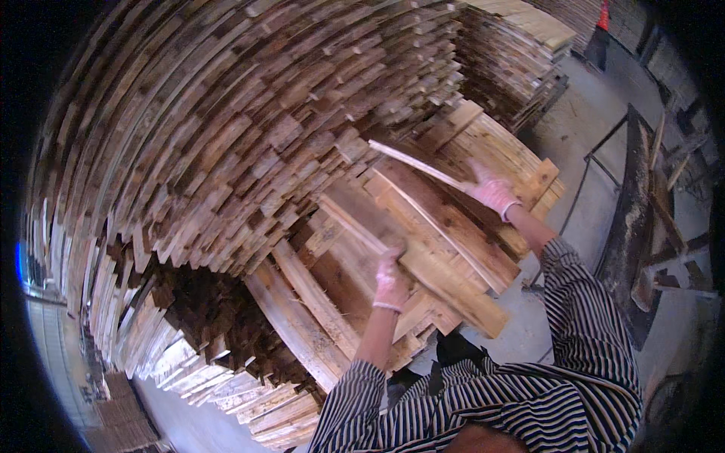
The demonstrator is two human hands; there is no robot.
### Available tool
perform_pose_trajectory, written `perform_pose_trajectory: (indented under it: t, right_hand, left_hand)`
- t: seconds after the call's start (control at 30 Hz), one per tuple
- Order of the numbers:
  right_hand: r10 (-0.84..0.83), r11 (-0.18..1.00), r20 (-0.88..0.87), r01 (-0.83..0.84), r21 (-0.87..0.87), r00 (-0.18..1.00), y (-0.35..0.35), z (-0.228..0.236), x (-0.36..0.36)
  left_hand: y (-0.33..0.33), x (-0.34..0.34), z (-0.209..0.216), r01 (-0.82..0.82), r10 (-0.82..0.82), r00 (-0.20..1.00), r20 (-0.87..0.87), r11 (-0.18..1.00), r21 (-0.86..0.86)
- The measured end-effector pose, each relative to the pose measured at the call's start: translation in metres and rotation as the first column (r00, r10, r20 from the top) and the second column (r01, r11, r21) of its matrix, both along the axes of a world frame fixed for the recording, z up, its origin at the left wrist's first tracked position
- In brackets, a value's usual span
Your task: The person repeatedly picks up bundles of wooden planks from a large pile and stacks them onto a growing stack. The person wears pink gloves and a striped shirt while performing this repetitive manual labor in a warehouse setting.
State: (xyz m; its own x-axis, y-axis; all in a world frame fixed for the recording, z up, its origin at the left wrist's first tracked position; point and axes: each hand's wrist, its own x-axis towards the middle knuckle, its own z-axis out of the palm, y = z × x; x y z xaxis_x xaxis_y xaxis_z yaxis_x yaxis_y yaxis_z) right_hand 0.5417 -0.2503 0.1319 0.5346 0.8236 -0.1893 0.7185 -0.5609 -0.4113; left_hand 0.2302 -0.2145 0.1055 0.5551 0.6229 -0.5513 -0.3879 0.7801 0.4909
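Note:
My left hand [391,284], in a pale pink glove, is closed round the edge of a light wooden plank [462,296] that slants down to the right in front of my body. Farther right, my gloved right hand [492,193] grips the right end of a narrow wooden board [415,161], seen nearly edge-on and raised over the pile. Under both hands lie loose boards, among them a brown board [453,219] with a pale rough edge. Motion slightly blurs both hands, and the fingers' undersides are hidden.
A tall stack of boards [249,143] rises on the left and ahead, its ends uneven. Another board stack [521,53] stands at the far right. A dark metal trough [630,226] with wood scraps and an orange-topped cone [602,30] are on the right.

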Motion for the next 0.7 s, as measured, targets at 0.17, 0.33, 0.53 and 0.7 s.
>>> perform_pose_trajectory:
  t: [0.17,0.33,0.53,0.7]
  right_hand:
    - [0.3,0.948,0.263,-0.256,-0.19,0.917,0.008,-0.011,-0.034]
    - [0.21,0.977,0.118,-0.202,-0.072,0.971,0.006,-0.026,-0.007]
    - [0.262,0.962,0.409,-0.27,-0.039,0.874,-0.004,-0.019,-0.061]
    - [0.364,0.92,0.085,-0.373,0.124,0.927,-0.03,-0.014,-0.208]
  left_hand:
    - [-0.004,-0.076,-0.005,-0.271,0.268,0.962,0.052,0.961,0.052]
    - [0.004,-0.176,-0.002,-0.436,0.447,0.892,-0.07,0.891,0.125]
    - [0.003,-0.295,-0.032,-0.407,0.417,0.905,-0.081,0.906,0.118]
    - [0.0,-0.319,-0.059,-0.377,0.401,0.906,-0.135,0.91,0.174]
